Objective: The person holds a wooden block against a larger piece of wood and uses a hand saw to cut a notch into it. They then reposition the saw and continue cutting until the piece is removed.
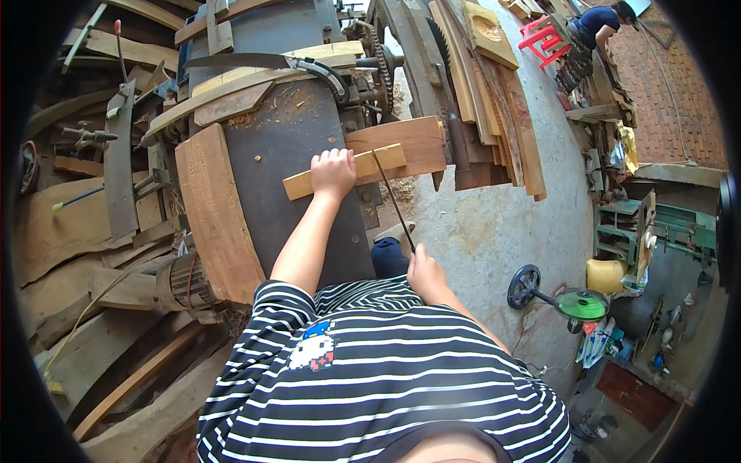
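Note:
My left hand [334, 174] is closed over a narrow light wooden strip [299, 184], pressing it down across the right edge of a dark metal machine table [297, 231]. The strip's right end lies over a wider reddish-brown board [423, 139] that juts out past the table. In my right hand [425, 272], fingers wrapped round its near end, is a long thin dark blade [394, 200]. Its far tip meets the strip near the right end. The blade shows nearly edge-on, and its handle is hidden in my fist, so its exact kind is unclear.
A curved saw [255, 61] lies on wood pieces at the table's far end, near sawdust. A thick plank [216, 208] rests along the left edge. Stacked boards [494, 116] stand far right, by a chain sprocket [384, 73]. A green fan [580, 304] and another person [594, 38] are rightward.

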Motion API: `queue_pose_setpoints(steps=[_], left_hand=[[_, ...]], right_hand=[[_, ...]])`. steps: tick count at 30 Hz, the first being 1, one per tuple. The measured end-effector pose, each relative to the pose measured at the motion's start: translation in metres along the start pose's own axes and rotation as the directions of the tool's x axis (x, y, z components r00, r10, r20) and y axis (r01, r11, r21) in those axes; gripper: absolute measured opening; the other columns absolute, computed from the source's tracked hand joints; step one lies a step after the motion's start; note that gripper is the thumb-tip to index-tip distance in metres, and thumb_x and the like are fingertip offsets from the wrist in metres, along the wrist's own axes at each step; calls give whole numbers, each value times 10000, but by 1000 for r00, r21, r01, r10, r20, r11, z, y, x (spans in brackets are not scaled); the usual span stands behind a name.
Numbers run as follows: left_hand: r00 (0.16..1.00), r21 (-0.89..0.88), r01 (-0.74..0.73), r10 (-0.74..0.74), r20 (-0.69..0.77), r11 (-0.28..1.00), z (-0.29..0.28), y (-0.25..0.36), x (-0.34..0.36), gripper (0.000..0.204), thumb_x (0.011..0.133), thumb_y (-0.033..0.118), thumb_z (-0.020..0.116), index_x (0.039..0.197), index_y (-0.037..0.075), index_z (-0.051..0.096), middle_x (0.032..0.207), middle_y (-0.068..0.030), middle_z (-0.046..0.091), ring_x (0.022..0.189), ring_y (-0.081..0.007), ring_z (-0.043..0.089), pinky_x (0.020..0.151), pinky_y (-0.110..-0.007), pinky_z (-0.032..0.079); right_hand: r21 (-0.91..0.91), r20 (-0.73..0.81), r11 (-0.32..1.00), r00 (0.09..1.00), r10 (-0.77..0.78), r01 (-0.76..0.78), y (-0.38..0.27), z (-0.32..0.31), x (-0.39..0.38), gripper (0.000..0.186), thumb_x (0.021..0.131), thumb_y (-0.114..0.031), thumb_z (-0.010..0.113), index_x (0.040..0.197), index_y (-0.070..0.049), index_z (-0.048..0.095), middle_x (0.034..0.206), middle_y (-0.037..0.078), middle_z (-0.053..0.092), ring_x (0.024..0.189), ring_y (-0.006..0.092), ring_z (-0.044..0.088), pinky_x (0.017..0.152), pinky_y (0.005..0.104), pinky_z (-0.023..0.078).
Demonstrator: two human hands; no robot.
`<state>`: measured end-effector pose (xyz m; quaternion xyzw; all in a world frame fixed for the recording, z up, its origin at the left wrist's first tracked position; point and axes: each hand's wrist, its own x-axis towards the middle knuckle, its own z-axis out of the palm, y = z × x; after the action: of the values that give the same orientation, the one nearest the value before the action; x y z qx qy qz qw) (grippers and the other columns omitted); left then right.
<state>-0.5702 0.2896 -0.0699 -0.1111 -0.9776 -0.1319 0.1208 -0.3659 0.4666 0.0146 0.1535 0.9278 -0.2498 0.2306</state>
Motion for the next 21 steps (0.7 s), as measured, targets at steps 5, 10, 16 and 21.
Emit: queue_pose_setpoints(steps=[5, 10, 16, 21], left_hand=[[997, -16, -51, 50, -67, 999, 4, -4, -3, 282, 897, 293, 473, 716, 123, 607, 687, -45, 610, 681, -218, 589, 659, -374, 427], [992, -6, -80, 79, -95, 997, -1, 1, -1, 271, 899, 293, 476, 711, 134, 590, 707, -28, 599, 710, -208, 572, 678, -358, 415], [972, 28, -111, 114, -206, 993, -6, 2, -13, 218, 910, 311, 462, 787, 153, 547, 766, 5, 536, 755, -176, 537, 707, -343, 397], [979, 44, -101, 108, -174, 994, -7, 1, -16, 216, 906, 316, 468, 793, 153, 554, 774, 5, 542, 774, -174, 542, 722, -333, 398]], right_hand=[[-10, 26, 1000, 999, -27, 28, -31, -18, 31, 223, 932, -225, 414, 992, -11, 434, 803, 322, 608, 769, 496, 597, 672, 581, 467], [-92, 28, 994, 998, -58, 60, -67, -33, 101, 223, 876, -155, 449, 1022, 13, 429, 890, 307, 629, 817, 446, 635, 714, 514, 511], [-111, 44, 994, 999, -18, 23, -53, -42, 33, 212, 910, -190, 440, 999, 1, 424, 813, 299, 628, 764, 461, 628, 672, 527, 506], [-119, 111, 993, 994, 22, -8, -37, -58, -26, 201, 937, -197, 409, 1001, -7, 408, 754, 291, 619, 708, 469, 616, 635, 555, 488]])
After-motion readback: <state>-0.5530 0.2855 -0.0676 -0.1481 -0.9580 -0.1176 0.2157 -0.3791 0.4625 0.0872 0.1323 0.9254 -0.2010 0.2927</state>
